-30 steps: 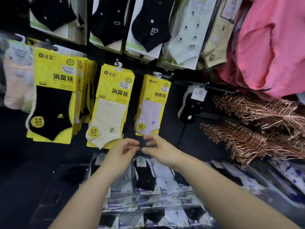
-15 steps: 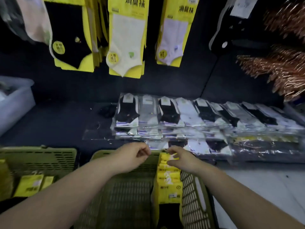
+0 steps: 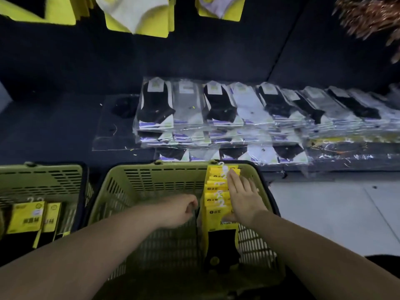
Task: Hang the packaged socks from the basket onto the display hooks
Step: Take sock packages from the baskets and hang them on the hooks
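Dropped into the basket since a moment ago: right hand laid flat, fingers straight, on the row of packaged socks standing along the basket's right wall, probably to steady them and thumb one loose. Left hand curled mid-basket, just left of the row; cannot tell whether pinching anything. Hung packs high above the basket, tops cut off.

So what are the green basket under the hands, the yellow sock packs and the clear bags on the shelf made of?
The basket looks like moulded plastic: matte green walls with regular slots. The sock packs seem printed yellow card with small white hooks, probably plastic. The clear bags look like thin glossy film: creased and glinting.
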The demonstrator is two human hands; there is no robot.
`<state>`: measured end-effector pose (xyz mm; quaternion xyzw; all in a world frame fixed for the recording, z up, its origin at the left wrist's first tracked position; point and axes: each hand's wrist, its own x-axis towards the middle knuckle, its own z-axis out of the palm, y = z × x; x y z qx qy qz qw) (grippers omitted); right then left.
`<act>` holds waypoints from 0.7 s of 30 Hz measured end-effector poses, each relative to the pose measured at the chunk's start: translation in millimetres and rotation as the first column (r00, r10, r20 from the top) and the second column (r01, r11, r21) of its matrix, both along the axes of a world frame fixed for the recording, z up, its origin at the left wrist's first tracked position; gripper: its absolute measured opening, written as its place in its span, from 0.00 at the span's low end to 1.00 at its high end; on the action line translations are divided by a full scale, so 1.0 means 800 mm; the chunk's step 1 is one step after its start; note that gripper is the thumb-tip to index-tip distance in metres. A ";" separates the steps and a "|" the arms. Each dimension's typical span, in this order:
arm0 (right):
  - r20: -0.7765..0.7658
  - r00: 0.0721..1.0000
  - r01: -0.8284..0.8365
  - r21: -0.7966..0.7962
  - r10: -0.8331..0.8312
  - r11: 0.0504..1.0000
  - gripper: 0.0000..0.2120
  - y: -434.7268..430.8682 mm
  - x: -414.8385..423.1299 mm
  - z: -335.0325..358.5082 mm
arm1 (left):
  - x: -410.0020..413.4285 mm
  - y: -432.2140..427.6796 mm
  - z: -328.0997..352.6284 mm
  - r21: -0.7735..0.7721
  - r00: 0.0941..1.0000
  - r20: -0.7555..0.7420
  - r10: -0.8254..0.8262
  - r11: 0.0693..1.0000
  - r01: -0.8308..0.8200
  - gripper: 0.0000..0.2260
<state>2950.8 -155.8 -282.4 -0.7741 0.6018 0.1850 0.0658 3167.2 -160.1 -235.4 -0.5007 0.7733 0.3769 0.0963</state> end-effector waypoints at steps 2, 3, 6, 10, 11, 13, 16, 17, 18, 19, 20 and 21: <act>0.016 0.999 -0.033 -0.012 0.033 0.999 0.54 0.016 0.008 -0.010 | -0.003 -0.003 0.000 0.019 1.000 -0.010 0.009 1.000 -0.009 0.11; 0.022 0.998 -0.055 0.001 0.055 0.998 0.51 0.022 0.011 -0.014 | -0.003 -0.005 0.000 0.028 1.000 -0.018 0.019 0.999 -0.018 0.11; 0.056 0.996 -0.069 0.039 0.067 0.997 0.49 0.029 0.016 -0.016 | -0.002 -0.009 0.001 0.054 0.999 -0.021 0.032 0.998 -0.031 0.11; 0.144 0.990 -0.013 0.017 0.010 1.000 0.47 0.021 0.012 -0.009 | -0.001 -0.008 0.001 0.064 1.000 0.006 0.016 0.998 -0.017 0.12; 0.140 0.990 -0.013 0.014 0.011 1.000 0.46 0.019 0.010 -0.007 | -0.001 -0.006 0.002 0.063 1.000 0.015 0.011 0.998 -0.012 0.12; 0.139 0.990 -0.015 0.013 0.013 1.000 0.43 0.011 0.007 -0.004 | 0.000 -0.004 0.002 0.062 1.000 0.020 0.004 0.998 -0.005 0.12; 0.217 0.975 0.029 0.060 -0.041 0.998 0.42 0.001 0.005 -0.001 | 0.000 -0.002 0.005 0.065 1.000 0.017 0.011 0.998 -0.013 0.12; 0.211 0.976 0.032 0.067 -0.045 0.997 0.44 -0.002 0.005 0.000 | 0.001 -0.001 0.006 0.066 1.000 0.014 0.018 0.998 -0.019 0.12; 0.188 0.981 0.034 0.068 -0.046 0.997 0.47 -0.003 0.005 0.000 | 0.002 -0.001 0.007 0.065 1.000 0.012 0.023 0.998 -0.024 0.12; 0.164 0.985 0.036 0.067 -0.047 0.997 0.49 -0.004 0.005 0.001 | 0.002 0.000 0.008 0.065 1.000 0.010 0.027 0.997 -0.027 0.12; 0.150 0.988 0.035 0.067 -0.045 0.997 0.51 -0.004 0.005 0.001 | 0.003 0.000 0.008 0.066 1.000 0.009 0.030 0.997 -0.030 0.12; 0.151 0.988 0.030 0.071 -0.040 0.997 0.50 -0.003 0.006 0.001 | 0.004 0.001 0.009 0.067 0.999 0.008 0.032 0.997 -0.033 0.13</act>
